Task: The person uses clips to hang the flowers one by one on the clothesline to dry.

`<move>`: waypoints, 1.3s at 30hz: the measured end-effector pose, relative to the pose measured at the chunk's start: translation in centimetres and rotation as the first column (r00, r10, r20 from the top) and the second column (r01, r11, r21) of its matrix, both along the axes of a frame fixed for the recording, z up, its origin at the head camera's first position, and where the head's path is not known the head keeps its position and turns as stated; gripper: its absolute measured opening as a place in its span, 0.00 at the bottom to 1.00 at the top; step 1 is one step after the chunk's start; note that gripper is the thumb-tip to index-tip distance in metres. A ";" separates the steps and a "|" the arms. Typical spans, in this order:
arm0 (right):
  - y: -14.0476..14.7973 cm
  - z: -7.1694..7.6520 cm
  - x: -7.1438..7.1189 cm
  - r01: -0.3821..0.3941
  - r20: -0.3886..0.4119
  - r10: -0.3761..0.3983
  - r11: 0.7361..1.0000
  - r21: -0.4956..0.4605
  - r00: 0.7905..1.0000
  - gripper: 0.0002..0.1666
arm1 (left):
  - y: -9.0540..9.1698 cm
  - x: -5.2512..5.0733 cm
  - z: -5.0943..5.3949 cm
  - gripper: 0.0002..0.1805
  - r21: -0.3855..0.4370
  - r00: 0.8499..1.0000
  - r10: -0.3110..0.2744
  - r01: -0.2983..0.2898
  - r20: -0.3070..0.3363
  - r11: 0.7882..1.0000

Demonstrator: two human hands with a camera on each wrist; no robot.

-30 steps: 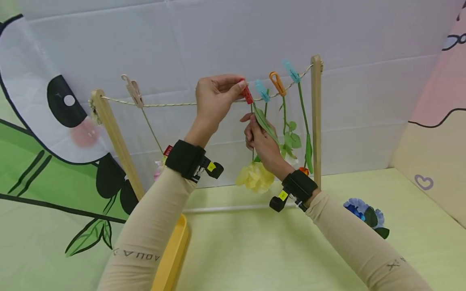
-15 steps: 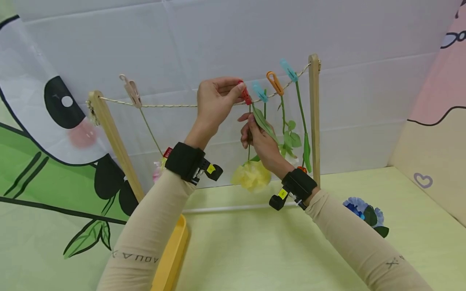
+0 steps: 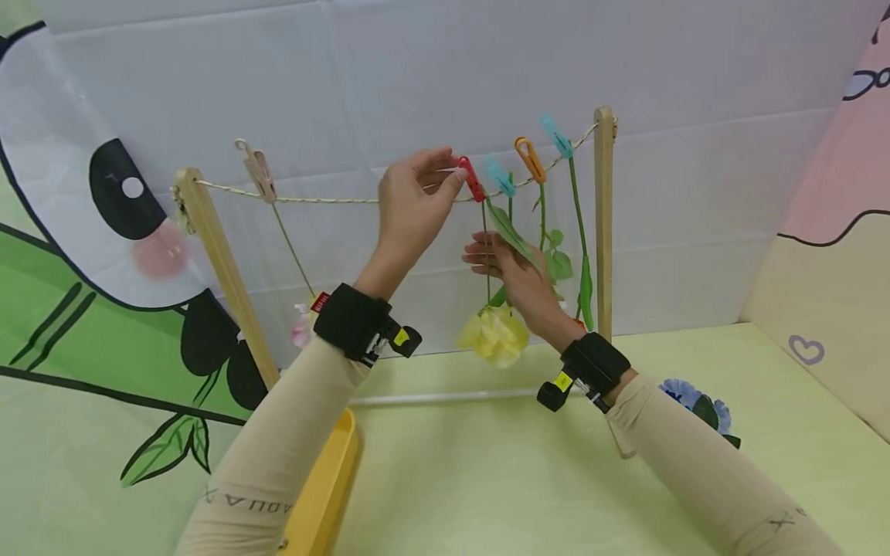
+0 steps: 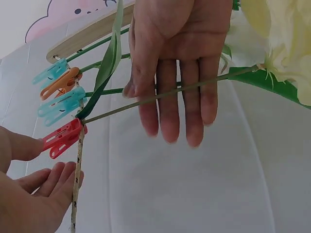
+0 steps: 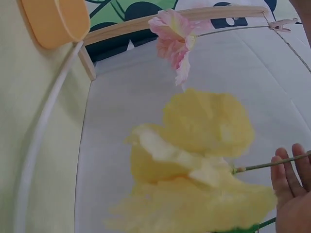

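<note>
At the left we see a wooden post (image 3: pixel 228 270) and its rope (image 3: pixel 327 201), where a beige clip (image 3: pixel 260 176) carries a pink flower (image 5: pixel 172 41). Below, the left sleeve (image 3: pixel 278 448) crosses a yellow tray (image 3: pixel 345 452); we cannot make out its contents. The left grip (image 3: pixel 413 193) is slack, its thumb touching the red clip (image 3: pixel 473 179), the other fingers apart from it. From that clip, fastened on the rope, the ruffled yellow flower (image 3: pixel 495 336) hangs head down on a thin stem. The right grip (image 3: pixel 518 278) has straight fingers, clasps nothing and partly hides the stems beyond. Next come a blue clip (image 3: pixel 500 176), an orange clip (image 3: pixel 531 160) and another blue one, then blue flowers (image 3: pixel 684 394) lying on the counter (image 3: pixel 445 463).
</note>
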State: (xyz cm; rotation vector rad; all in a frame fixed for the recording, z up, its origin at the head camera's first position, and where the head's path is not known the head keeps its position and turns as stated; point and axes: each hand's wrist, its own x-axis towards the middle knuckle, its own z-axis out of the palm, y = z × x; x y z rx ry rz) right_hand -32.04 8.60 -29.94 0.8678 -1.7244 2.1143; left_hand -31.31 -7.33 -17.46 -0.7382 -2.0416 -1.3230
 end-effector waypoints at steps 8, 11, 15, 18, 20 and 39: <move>2.5 -1.4 2.1 -0.014 0.013 0.012 0.995 0.104 1.000 0.24 | -1.2 2.0 -2.5 0.15 0.061 0.961 0.010 0.007 -0.275 0.998; 3.5 -1.8 3.1 0.007 0.023 -0.010 0.989 0.146 1.000 0.24 | -2.0 3.1 -3.9 0.13 0.046 0.951 -0.005 0.020 -0.310 0.999; 5.0 -2.2 4.3 0.036 0.028 -0.043 0.976 0.217 0.999 0.24 | -3.5 4.5 -5.9 0.11 0.021 0.958 -0.041 0.049 -0.283 0.999; 6.3 -2.4 5.2 0.058 0.017 -0.066 0.955 0.290 0.998 0.23 | -4.9 5.4 -7.6 0.09 0.014 0.971 -0.059 0.064 -0.232 0.998; 7.1 -2.6 5.9 0.070 0.005 -0.077 0.940 0.335 0.997 0.22 | -5.9 5.8 -8.8 0.09 0.000 0.977 -0.046 0.047 -0.208 0.999; 17.3 -7.3 10.1 0.191 -0.047 -0.234 0.645 0.740 0.971 0.12 | -14.7 7.7 -17.4 0.10 -0.151 0.985 0.134 -0.150 -0.108 0.977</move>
